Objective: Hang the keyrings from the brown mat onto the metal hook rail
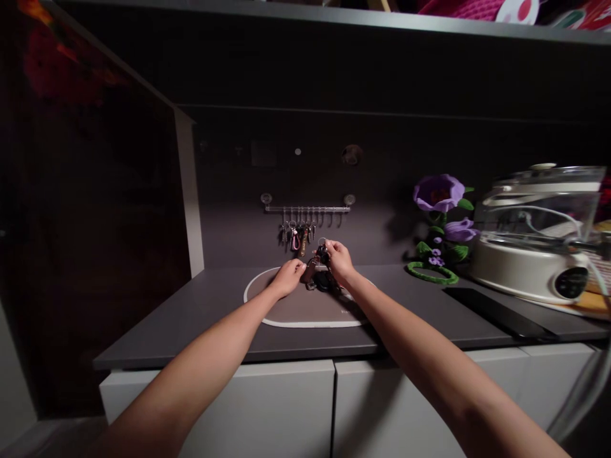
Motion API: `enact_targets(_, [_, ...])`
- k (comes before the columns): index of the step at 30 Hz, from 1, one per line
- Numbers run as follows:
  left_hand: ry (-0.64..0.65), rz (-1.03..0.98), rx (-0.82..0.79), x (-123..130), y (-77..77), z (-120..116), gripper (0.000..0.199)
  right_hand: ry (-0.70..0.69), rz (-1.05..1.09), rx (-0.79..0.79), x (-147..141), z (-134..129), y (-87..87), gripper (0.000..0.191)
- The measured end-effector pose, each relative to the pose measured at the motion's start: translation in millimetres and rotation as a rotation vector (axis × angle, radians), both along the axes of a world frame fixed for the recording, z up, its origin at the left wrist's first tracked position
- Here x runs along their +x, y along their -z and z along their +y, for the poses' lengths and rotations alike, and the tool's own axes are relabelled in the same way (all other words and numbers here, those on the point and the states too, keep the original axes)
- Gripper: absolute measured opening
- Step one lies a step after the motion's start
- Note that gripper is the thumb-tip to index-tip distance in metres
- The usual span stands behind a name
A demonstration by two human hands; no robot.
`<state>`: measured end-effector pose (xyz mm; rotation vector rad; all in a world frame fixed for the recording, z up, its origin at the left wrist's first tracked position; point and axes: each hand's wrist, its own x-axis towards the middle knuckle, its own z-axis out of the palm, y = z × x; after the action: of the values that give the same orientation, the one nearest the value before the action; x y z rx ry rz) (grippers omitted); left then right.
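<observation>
My right hand [338,259] pinches a bunch of keys [323,254] above the mat, with its metal ring showing over the fingertips. My left hand [289,278] is beside it, fingers closed, close to the dangling part of the bunch; what lies between its fingertips is too small to make out. Under the hands is an oval brown mat [296,308] with a white rim. Dark round items [324,281] lie on it, partly hidden by my right hand. Behind, a clear hook rail [308,209] on the wall carries several keys and keychains [294,238], mostly on its left hooks.
To the right stand a purple knitted flower [439,194] with a green ring base and a white appliance [520,264] with a clear lid. A flat black object [499,312] lies before them on the dark counter [191,324]. A shelf [305,16] overhangs above.
</observation>
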<state>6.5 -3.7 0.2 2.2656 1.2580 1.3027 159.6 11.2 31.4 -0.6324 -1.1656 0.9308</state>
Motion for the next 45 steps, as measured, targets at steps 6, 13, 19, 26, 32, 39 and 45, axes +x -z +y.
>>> enact_targets(6, [-0.070, 0.062, 0.099, -0.3, 4.0, 7.3, 0.021, 0.092, 0.046, -0.021, 4.0, 15.5, -27.7, 0.026])
enact_targets(13, [-0.084, 0.060, 0.096, 2.0, 3.7, 5.8, 0.018, 0.220, 0.053, -0.048, 0.1, 42.8, -56.2, 0.015])
enact_targets(19, [-0.097, 0.062, 0.082, 1.9, 2.7, 5.2, 0.017, 0.343, 0.040, -0.059, -6.5, 69.6, -63.4, 0.013])
enact_targets(26, [-0.089, 0.035, 0.084, 0.2, 5.1, 8.8, 0.017, 0.533, -0.044, -0.084, -9.7, 93.2, -60.4, 0.023])
enact_targets(32, [-0.079, 0.027, 0.075, -0.8, 5.8, 10.8, 0.017, 0.560, -0.079, -0.101, -6.7, 99.6, -47.9, 0.028])
enact_targets(39, [-0.051, 0.016, 0.044, -2.4, 8.1, 13.7, 0.014, 0.493, -0.029, -0.032, -3.4, 99.8, -38.8, 0.018])
enact_targets(45, [-0.021, 0.022, 0.008, -1.3, 8.4, 12.9, 0.016, 0.455, -0.047, -0.021, -1.6, 92.2, -38.4, 0.013])
